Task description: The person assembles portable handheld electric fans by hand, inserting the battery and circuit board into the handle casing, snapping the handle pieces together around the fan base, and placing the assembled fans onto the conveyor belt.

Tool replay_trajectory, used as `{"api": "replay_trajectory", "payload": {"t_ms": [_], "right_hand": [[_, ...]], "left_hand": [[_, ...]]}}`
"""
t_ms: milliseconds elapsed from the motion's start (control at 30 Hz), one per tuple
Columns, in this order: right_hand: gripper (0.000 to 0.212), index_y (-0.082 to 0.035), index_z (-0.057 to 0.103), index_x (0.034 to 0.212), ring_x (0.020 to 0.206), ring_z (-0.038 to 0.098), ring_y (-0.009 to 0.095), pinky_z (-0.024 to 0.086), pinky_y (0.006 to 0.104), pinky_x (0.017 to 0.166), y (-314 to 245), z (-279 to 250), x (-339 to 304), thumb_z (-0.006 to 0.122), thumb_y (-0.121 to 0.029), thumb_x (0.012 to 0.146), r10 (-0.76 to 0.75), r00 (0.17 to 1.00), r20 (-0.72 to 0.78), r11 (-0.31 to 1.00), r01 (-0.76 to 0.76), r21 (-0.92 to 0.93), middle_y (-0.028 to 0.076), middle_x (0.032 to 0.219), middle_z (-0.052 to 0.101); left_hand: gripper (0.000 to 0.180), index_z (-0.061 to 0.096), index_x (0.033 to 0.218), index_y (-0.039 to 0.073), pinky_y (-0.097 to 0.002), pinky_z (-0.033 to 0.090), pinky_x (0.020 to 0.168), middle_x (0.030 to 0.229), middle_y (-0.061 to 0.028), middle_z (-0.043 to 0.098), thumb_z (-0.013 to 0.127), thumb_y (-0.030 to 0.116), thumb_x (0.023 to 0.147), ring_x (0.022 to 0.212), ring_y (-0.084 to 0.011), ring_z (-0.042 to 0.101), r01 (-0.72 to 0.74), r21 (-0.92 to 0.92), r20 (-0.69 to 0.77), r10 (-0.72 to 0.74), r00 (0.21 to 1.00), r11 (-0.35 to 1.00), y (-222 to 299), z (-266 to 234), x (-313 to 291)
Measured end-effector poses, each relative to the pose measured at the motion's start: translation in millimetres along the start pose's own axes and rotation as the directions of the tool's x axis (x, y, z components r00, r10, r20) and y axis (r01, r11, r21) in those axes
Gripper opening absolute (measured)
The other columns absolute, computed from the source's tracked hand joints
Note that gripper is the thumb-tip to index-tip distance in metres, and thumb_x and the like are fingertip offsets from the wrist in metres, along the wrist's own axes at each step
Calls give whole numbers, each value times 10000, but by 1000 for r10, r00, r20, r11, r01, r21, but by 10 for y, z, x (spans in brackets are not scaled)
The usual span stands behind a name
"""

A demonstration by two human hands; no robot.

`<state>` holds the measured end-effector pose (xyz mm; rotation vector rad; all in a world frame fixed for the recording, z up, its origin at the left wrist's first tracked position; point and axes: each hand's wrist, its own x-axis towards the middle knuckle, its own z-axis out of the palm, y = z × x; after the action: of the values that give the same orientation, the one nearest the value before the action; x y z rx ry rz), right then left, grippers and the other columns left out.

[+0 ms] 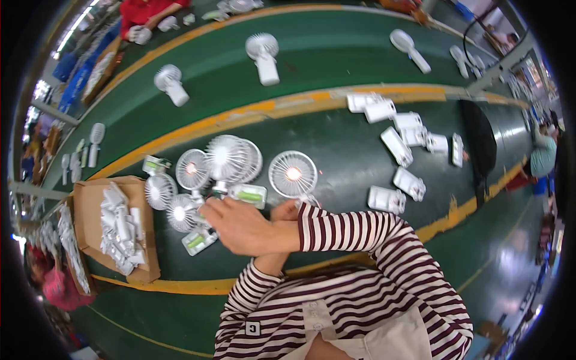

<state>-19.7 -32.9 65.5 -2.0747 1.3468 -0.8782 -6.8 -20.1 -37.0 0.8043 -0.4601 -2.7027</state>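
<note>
Two crossed forearms over a green bench (336, 141). The right hand (243, 229), uppermost, lies with curled fingers at the near side of a cluster of white fan heads (227, 157); its grip faces away, so whether it holds anything cannot be told. The left hand (284, 211), partly hidden beneath the right wrist, is at the lower end of a separate round fan (293, 174); its grip is likewise indeterminable. Left: a carton (88, 210) of white parts (123, 231). Right: scattered white casings (396, 147).
</note>
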Motion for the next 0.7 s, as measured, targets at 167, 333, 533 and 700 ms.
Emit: {"api": "replay_trajectory", "payload": {"t_ms": [167,333,533,700], "right_hand": [[520,36,461,1134,1050,476,354,384,442,872,-53,-253,-678,638,-159,686,-126,969,-213,992,121,-36,200,1177,464],[371,29,521,1069,935,549,329,454,367,791,272,-543,-1348,599,-38,712,233,854,-465,970,-240,45,176,1021,569],[400,50,497,1070,905,520,373,439,393,782,520,-789,-1912,594,-1,685,307,784,-539,870,-461,-175,210,1034,529],[515,-18,495,1099,1056,441,310,367,399,851,625,-1165,-2042,656,-92,616,400,840,-366,641,-542,-544,158,1155,449]], "left_hand": [[233,510,1054,-55,-379,530,713,982,-187,600,520,73,859,845,-275,618,-100,206,-198,141,970,974,90,398,-171],[204,575,1019,-25,-287,521,671,908,-98,626,527,80,850,785,-162,613,-176,252,-208,231,951,952,45,350,-208],[309,495,1069,-96,-396,505,787,984,-215,594,525,115,846,873,-309,613,-157,282,-165,209,964,947,72,435,-241],[313,491,1071,-98,-401,513,769,967,-238,596,530,107,837,845,-318,620,-126,310,-208,197,958,942,100,425,-284]]}}
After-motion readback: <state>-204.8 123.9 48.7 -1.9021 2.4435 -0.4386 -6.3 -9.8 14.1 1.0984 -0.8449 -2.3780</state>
